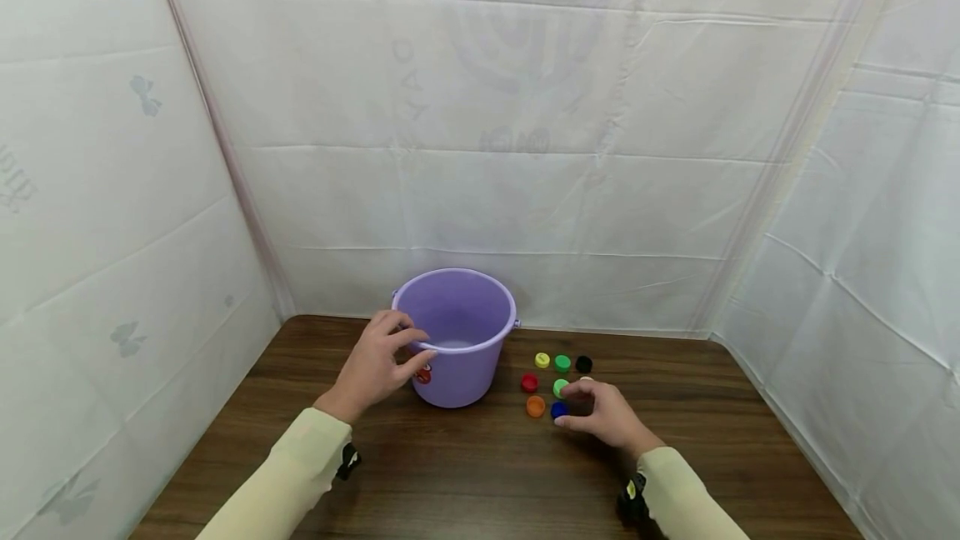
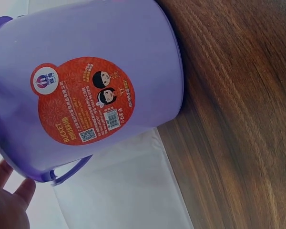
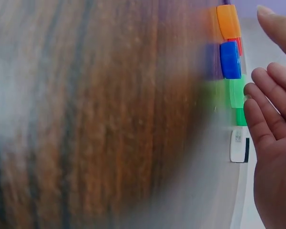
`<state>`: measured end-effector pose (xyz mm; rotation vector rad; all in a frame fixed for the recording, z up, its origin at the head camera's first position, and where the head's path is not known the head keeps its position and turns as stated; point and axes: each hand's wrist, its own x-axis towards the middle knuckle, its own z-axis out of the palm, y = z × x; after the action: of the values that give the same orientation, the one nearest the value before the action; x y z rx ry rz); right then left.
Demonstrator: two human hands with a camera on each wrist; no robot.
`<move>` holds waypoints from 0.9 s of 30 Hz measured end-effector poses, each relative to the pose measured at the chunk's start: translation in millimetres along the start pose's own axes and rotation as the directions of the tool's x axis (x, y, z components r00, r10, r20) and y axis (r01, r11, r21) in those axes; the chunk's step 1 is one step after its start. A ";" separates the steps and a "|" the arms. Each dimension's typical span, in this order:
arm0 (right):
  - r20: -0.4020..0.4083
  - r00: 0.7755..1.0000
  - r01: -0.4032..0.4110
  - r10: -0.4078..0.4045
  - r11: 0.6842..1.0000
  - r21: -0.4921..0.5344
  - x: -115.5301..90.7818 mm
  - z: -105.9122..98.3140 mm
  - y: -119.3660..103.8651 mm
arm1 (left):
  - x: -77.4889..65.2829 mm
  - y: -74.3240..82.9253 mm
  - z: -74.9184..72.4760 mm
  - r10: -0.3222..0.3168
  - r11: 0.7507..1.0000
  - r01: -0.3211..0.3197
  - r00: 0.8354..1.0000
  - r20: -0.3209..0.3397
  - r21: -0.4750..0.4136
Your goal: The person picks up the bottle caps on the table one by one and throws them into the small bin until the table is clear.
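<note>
A purple bucket (image 1: 457,373) with a red sticker (image 2: 86,101) stands upright on the table. My left hand (image 1: 378,361) holds its near left rim, the fingers reaching over the edge and the thumb on the outside. To the right of the bucket lies a group of coloured bottle caps. My right hand (image 1: 603,415) hovers over the near right of them, thumb and fingers spread apart with nothing between them. Closest to its fingertips are the blue cap (image 1: 559,410) and the light green cap (image 1: 560,389). A white cap (image 3: 238,144) is mostly hidden behind this hand in the head view.
Around these lie an orange cap (image 1: 535,406), a red cap (image 1: 529,382), a yellow cap (image 1: 542,360), a green cap (image 1: 562,363) and a black cap (image 1: 583,364). The dark wooden table (image 1: 450,473) is enclosed by white cloth walls (image 1: 465,198) at the back and sides.
</note>
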<state>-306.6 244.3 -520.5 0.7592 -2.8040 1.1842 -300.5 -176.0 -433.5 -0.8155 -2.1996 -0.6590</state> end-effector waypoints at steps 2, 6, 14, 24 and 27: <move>-0.004 1.000 -0.015 0.015 1.000 0.003 0.2 0.8 -0.7 | -0.1 1.0 -0.4 -0.010 1.000 0.010 1.000 0.005 0.000; -0.020 0.999 -0.038 0.038 0.999 -0.016 1.0 2.4 -1.4 | -0.4 2.6 -1.4 -0.022 1.000 0.022 1.000 0.010 0.002; -0.054 0.998 -0.043 0.041 0.998 -0.037 3.1 5.1 0.4 | -0.1 1.6 -0.7 -0.025 1.000 0.025 1.000 0.003 -0.001; -0.046 0.995 -0.085 0.083 0.996 -0.027 4.3 9.8 2.0 | 0.3 2.6 -1.5 -0.047 0.999 0.047 0.999 0.015 0.001; -0.052 0.995 -0.090 0.089 0.995 -0.031 4.9 11.1 1.3 | 0.1 2.0 -1.2 -0.050 0.999 0.050 0.999 0.019 0.001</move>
<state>-309.6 235.5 -528.4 0.5984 -2.8357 1.1486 -298.6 -175.4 -432.3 -0.7712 -2.2434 -0.6777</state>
